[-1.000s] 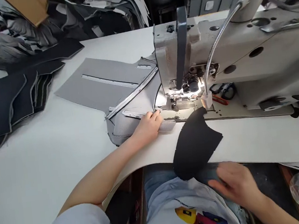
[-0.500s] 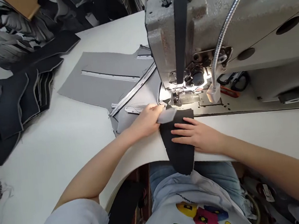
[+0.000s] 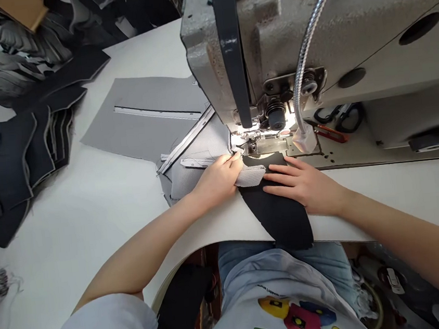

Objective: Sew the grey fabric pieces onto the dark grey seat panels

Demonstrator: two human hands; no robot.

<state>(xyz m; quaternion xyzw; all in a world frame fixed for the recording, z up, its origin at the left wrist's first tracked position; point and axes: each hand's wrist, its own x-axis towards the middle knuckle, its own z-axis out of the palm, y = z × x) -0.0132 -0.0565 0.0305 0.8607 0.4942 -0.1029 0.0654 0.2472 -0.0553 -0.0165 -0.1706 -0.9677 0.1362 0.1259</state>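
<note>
My left hand [image 3: 223, 179] pinches the edge of the light grey fabric [image 3: 196, 135], close to the needle plate of the sewing machine [image 3: 269, 39]. A short grey flap [image 3: 254, 175] of cloth sticks out to the right from under those fingers. Below it lies a black fabric piece [image 3: 283, 215], its lower end hanging over the table edge. My right hand [image 3: 303, 184] rests flat on the black piece's right side, fingers stretched out toward the flap. White strips are attached along the grey fabric, which spreads out to the left of the machine.
Dark cut pieces [image 3: 14, 154] lie stacked on the white table [image 3: 103, 213] at the left. Black-handled scissors [image 3: 340, 118] and an orange-handled tool [image 3: 332, 133] sit under the machine arm. A braided lamp cable [image 3: 308, 35] runs down near the needle area.
The black piece has swung, its lower end now further right. My right hand has shifted slightly right and up. The grey flap reaches further right, and the whole view has shifted a little.
</note>
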